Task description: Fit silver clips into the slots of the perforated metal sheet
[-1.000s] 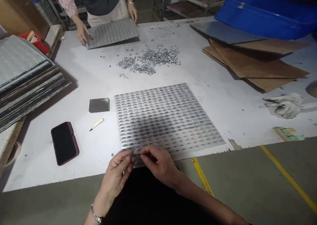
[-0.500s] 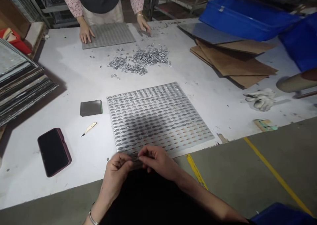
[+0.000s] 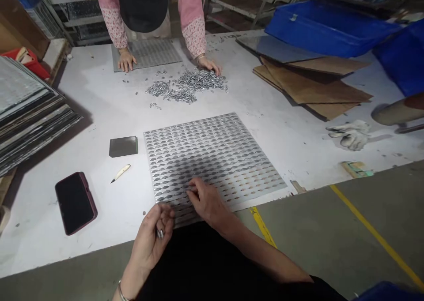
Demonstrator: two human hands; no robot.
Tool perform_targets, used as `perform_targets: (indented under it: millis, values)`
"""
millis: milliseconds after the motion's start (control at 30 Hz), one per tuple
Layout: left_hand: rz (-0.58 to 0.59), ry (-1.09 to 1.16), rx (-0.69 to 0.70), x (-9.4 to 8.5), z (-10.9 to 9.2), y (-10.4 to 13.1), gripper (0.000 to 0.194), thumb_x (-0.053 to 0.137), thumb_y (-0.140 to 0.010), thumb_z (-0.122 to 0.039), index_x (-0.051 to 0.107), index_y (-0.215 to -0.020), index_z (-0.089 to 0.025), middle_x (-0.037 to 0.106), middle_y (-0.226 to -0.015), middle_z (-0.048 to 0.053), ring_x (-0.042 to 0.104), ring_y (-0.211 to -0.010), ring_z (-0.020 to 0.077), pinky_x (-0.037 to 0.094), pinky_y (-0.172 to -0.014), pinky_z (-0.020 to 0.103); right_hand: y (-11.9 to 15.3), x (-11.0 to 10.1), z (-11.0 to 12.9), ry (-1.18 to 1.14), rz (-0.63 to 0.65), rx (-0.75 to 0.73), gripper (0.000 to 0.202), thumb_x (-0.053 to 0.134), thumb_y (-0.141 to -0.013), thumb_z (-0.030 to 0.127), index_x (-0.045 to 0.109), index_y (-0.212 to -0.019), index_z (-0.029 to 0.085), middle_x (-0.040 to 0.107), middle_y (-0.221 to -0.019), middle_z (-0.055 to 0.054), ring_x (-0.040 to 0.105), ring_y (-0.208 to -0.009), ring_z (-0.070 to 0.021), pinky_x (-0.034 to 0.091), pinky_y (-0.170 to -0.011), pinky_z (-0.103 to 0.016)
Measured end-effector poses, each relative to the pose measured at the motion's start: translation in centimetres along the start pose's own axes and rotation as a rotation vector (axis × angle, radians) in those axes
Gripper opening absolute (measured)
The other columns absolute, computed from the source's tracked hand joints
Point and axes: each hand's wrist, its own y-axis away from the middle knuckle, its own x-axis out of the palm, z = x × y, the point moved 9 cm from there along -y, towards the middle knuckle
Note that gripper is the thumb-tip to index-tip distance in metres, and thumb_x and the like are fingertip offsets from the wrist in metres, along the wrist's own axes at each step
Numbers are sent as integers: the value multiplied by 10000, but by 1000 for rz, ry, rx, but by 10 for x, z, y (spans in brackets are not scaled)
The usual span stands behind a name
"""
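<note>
My left hand (image 3: pixel 150 237) is curled at the table's front edge around small metal pieces; one shiny silver piece (image 3: pixel 160 234) shows between its fingers. Over the near part of a flat panel (image 3: pixel 205 153), my right hand (image 3: pixel 210 204) pinches thumb and forefinger together. A dark sliver at those fingertips looks like another metal piece, mostly hidden. Rows of dark, leaf-shaped metal pieces cover most of the panel. Its near right corner shows rows of small orange-brown marks on a pale surface instead. My hands hide part of the near edge.
Across the white table, a co-worker's hands rest on another panel (image 3: pixel 152 56) and a loose metal pile (image 3: pixel 202 79). At left lie a phone (image 3: pixel 75 203), a knife (image 3: pixel 121 173), a dark plate (image 3: pixel 123 146) and stacked sheets (image 3: pixel 29 115). Cardboard (image 3: pixel 314 87) and gloves (image 3: pixel 349 134) lie right.
My right hand has moved from beside my left hand up and forward over the panel. My left fingers have curled inward. The co-worker's right-side hand has reached onto the metal pile.
</note>
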Motion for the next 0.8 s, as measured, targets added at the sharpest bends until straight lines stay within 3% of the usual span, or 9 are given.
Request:
perform_targets:
  millis: [67,167,267,367,500,600,667,733,800]
  values:
    - [12,163,-30,8,4,-2,335,624,-875,-466,705,-956,-151,718,-958,97,667,-825,171,535,-702,249,11,-13,19,-105,-33,-114,79,528,-929,199,598,-964,188,690,-829,-43,661,-757,-175,509,-688,-273]
    - [70,275,-31,25,6,-2,509,476,-921,-549,708,-1085,-127,698,-1188,159,600,-1178,266,453,-1008,371,29,-25,53,-202,12,-328,150,495,-976,223,633,-928,190,686,-861,-51,652,-802,-155,523,-738,-259]
    - [91,291,-16,37,7,-2,587,407,-930,-587,702,-1134,-122,667,-1269,165,526,-1284,286,352,-1106,400,42,-21,72,-136,93,-451,173,494,-985,234,660,-982,186,688,-918,-56,647,-852,-160,520,-774,-267]
    - [79,253,27,39,7,-2,594,413,-920,-607,711,-1115,-132,668,-1272,155,521,-1286,296,322,-1125,413,46,-11,76,-53,161,-489,188,490,-983,242,667,-1001,180,682,-931,-62,635,-856,-168,512,-754,-270]
    - [79,184,45,35,9,-4,498,519,-891,-569,724,-1044,-141,700,-1186,137,593,-1174,282,416,-1044,380,46,-11,74,-150,167,-506,173,494,-967,214,659,-934,171,651,-854,-48,608,-799,-152,517,-741,-258]
    - [108,2,9,30,16,-4,275,640,-875,-410,707,-925,-148,715,-840,65,655,-746,166,521,-699,264,41,-19,60,-294,77,-420,157,499,-968,185,656,-969,171,638,-882,-51,610,-822,-142,525,-765,-252]
    - [177,-134,-67,29,25,-3,216,666,-866,-369,661,-834,-155,632,-670,10,525,-505,100,387,-448,209,38,-23,49,-331,26,-351,150,520,-968,198,667,-1001,186,624,-886,-47,609,-808,-138,529,-741,-251]
    - [235,-202,-131,28,32,-1,263,675,-858,-398,609,-776,-157,566,-617,-16,414,-434,63,238,-392,192,39,-23,43,-355,9,-313,143,544,-961,206,678,-1009,207,624,-863,-39,613,-783,-136,531,-718,-252]
    - [246,-221,-127,26,31,0,281,683,-852,-410,576,-771,-163,514,-598,-42,351,-435,43,185,-414,188,41,-23,41,-397,26,-298,148,570,-941,199,676,-1043,210,651,-886,-47,630,-801,-144,539,-731,-264]
